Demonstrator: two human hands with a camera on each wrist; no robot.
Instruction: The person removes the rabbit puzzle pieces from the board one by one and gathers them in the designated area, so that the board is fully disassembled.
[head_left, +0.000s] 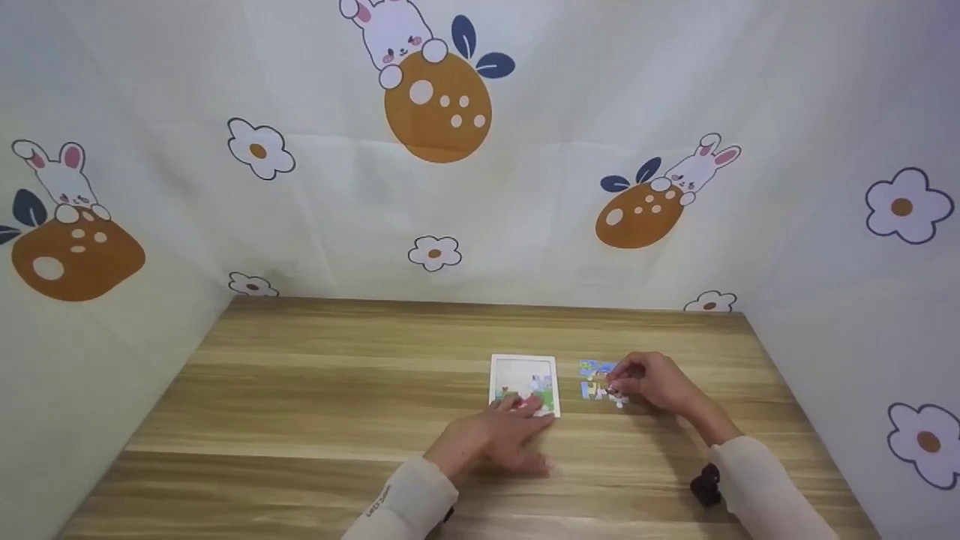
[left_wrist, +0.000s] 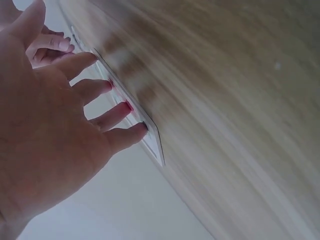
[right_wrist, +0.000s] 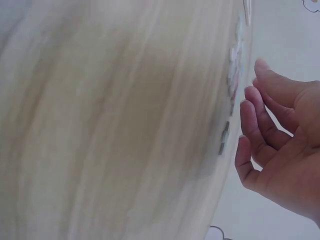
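Observation:
A jigsaw puzzle board (head_left: 523,358) with a white frame lies on the table, its lower part filled with colourful pieces. My left hand (head_left: 504,439) rests across its near edge, fingers spread and fingertips touching the board (left_wrist: 156,145), as the left wrist view shows. Right of the board lie several loose puzzle pieces (head_left: 592,390), mostly blue and pale. Over these reaches my right hand (head_left: 658,382), thumb and fingers bent towards the pieces. In the right wrist view the right hand (right_wrist: 280,120) appears above the pieces (right_wrist: 234,70), with no piece visible between its fingertips.
The wood-grain table (head_left: 315,405) extends around the board. A pale curtain (head_left: 337,210) printed with rabbits, oranges and flowers encloses its back and sides. A small black object (head_left: 706,486) is beside the right sleeve (head_left: 765,480).

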